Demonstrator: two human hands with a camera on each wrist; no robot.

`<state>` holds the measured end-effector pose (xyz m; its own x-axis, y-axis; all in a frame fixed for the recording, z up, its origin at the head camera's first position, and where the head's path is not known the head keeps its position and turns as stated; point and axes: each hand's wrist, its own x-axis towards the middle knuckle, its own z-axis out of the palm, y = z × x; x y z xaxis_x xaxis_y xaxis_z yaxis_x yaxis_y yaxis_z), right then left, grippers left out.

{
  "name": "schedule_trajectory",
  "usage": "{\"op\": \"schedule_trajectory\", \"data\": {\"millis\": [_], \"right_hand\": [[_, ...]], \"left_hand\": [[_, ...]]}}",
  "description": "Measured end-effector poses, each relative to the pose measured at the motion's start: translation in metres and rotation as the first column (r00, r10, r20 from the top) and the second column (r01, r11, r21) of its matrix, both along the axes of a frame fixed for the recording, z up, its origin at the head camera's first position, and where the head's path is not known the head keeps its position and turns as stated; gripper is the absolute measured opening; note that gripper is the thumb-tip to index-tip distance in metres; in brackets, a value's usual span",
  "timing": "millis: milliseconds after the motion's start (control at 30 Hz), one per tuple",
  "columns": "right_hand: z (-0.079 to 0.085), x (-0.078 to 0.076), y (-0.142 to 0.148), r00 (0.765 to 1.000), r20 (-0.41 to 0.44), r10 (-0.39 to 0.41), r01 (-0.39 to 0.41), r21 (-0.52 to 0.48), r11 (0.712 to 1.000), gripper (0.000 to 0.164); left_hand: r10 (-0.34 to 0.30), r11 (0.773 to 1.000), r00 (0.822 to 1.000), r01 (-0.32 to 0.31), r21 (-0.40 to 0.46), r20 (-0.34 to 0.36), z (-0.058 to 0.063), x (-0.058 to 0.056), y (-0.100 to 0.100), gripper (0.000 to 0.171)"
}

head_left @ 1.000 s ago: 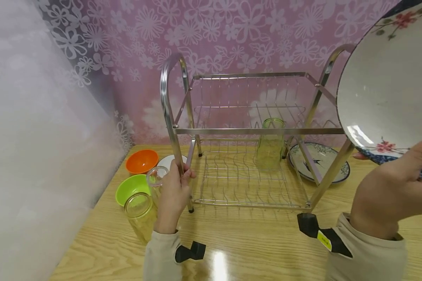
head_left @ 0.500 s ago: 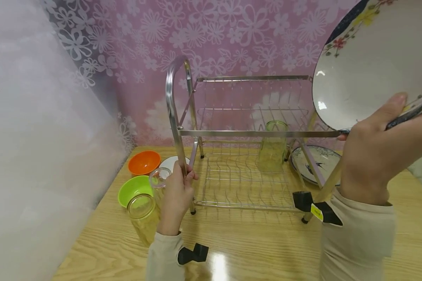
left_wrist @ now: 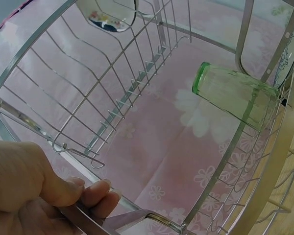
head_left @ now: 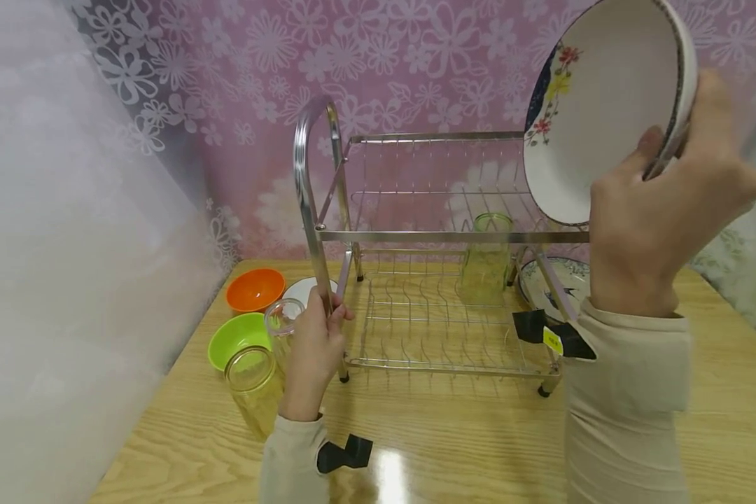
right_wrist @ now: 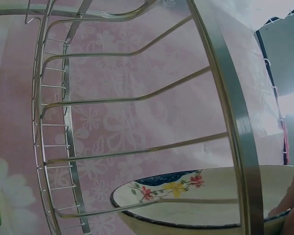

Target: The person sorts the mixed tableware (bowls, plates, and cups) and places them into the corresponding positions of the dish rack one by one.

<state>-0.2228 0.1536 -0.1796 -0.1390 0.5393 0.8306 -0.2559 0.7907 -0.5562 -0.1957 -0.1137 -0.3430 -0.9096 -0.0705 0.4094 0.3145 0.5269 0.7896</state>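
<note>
My left hand (head_left: pixel 311 357) grips the left front post of a two-tier metal dish rack (head_left: pixel 453 238). The left wrist view shows its thumb and fingertips wrapped round that post. At the upper right, my right hand (head_left: pixel 658 210) holds a white bowl (head_left: pixel 605 105) by its rim, the thumb inside. Red and yellow flowers and a dark blue patch decorate the bowl, which is tipped on its side over the upper tier's right end. From below, the right wrist view shows the bowl (right_wrist: pixel 186 216) behind the upper tier's wires. A green glass (head_left: pixel 484 273) stands in the lower tier.
Left of the rack stand an orange bowl (head_left: pixel 255 291), a lime green bowl (head_left: pixel 233 343), a yellow glass (head_left: pixel 252 402), a clear glass (head_left: pixel 280 318) and a white dish (head_left: pixel 299 287). Behind the rack's right side lies a patterned plate (head_left: pixel 573 271), partly hidden by my right arm.
My right hand has carried the bowl leftward from the right edge to over the rack's right end, turning it more edge-on. The left hand keeps its grip on the post.
</note>
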Motion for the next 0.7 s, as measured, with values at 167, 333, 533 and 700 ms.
{"op": "schedule_trajectory", "data": {"millis": [167,333,533,700], "right_hand": [[0.000,-0.007,0.001,0.996,0.088,0.002,-0.004,0.027,1.000,0.044],[0.001,-0.014,0.005,0.976,0.215,0.022,-0.047,0.116,0.992,0.038],[0.009,-0.017,0.006,0.938,0.345,0.007,-0.060,0.143,0.988,0.044],[0.014,-0.019,0.005,0.886,0.459,-0.058,-0.023,0.169,0.985,0.053]], "left_hand": [[-0.003,1.000,1.000,0.003,-0.011,-0.020,-0.001,-0.001,0.000,0.008],[-0.013,1.000,0.999,0.013,-0.016,-0.030,-0.001,-0.002,0.000,0.009],[-0.002,1.000,0.999,0.002,0.001,-0.032,-0.001,-0.001,-0.002,0.009],[-0.008,1.000,0.999,0.007,-0.009,-0.038,-0.001,-0.002,-0.004,0.009]]}}
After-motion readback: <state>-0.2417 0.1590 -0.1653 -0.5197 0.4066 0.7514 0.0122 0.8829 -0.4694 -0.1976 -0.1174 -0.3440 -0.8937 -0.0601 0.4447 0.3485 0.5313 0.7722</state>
